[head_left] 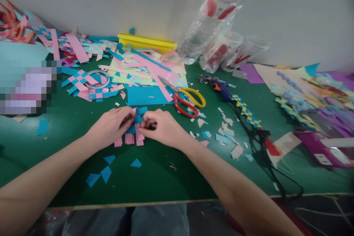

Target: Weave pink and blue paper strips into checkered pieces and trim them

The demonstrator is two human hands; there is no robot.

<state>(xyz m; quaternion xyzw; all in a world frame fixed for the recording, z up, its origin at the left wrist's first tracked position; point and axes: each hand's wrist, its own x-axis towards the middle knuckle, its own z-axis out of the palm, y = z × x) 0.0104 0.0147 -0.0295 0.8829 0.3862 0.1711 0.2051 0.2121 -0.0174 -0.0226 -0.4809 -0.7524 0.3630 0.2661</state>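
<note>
Between my two hands is a small weave of pink and blue paper strips (130, 138), its pink ends pointing toward me. My left hand (112, 127) curls over its left side, fingers closed on it and partly hiding it. On the right, my right hand (163, 127) pinches a strip at the weave's edge between thumb and fingers. Several blue paper scraps (106, 174) lie on the green table just in front. Beyond my right hand rest scissors (190, 99) with one red and one yellow handle, blades apart.
Woven paper pieces (83, 83) and a tape roll (97, 79) lie left, near a yellow tray (146, 42). A glue gun (218, 84) with a black cord lies right. Plastic cups (221, 49) stand against the wall. Paper scraps (228, 134) litter the right side; a purple case (322, 149) sits farther right.
</note>
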